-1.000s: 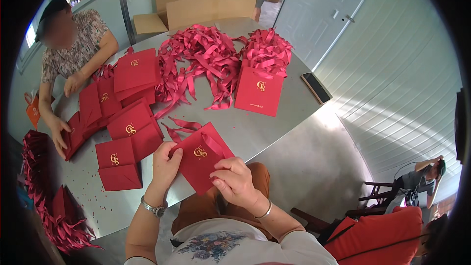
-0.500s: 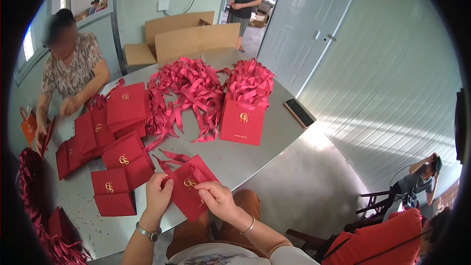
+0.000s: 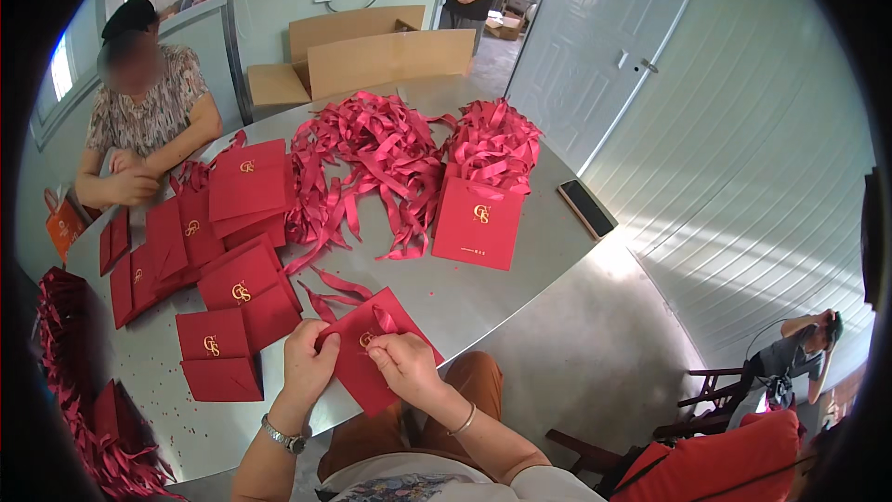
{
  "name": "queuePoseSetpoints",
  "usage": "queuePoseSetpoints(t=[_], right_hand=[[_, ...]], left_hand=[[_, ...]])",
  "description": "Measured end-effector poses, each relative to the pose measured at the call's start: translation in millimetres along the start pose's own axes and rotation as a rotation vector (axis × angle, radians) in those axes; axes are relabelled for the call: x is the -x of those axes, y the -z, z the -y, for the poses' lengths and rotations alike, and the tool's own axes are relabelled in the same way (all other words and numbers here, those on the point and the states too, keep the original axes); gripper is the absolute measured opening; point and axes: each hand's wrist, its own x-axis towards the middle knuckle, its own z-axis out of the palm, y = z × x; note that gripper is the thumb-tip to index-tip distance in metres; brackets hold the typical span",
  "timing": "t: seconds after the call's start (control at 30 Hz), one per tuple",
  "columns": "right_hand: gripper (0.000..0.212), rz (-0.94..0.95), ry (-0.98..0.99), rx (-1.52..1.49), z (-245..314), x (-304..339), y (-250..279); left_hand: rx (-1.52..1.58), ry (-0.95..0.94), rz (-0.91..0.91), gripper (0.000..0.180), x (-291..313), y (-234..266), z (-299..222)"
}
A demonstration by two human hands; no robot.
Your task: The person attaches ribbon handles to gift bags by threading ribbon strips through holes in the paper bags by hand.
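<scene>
Bright daylight enters from a window (image 3: 65, 65) at ten o'clock and sun patches stripe the wall (image 3: 743, 223) at three o'clock. The grey table (image 3: 520, 279) shows soft glare. Fisheye bending and a black vignette ring the rim; the centre is sharp.

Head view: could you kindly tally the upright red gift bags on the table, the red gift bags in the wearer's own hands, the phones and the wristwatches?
Upright red gift bag: 1
Hand-held red gift bag: 1
Black phone: 1
Wristwatch: 1
Total: 4
</scene>
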Motion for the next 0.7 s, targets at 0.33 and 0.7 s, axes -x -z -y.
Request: queuePoseSetpoints(t=[0.33, 0.7], right_hand=[[0.01, -0.026, 0.104, 0.042, -0.9, -2.0, -2.9], [0.013, -0.014, 0.179, 0.169, 7.2, -4.0, -2.9]], left_hand=[[0.002, 0.008, 0.013, 0.011, -1.6, -1.0, 1.1], [-0.005, 0.01, 0.022, 0.011, -0.3, -1.6, 6.2]])
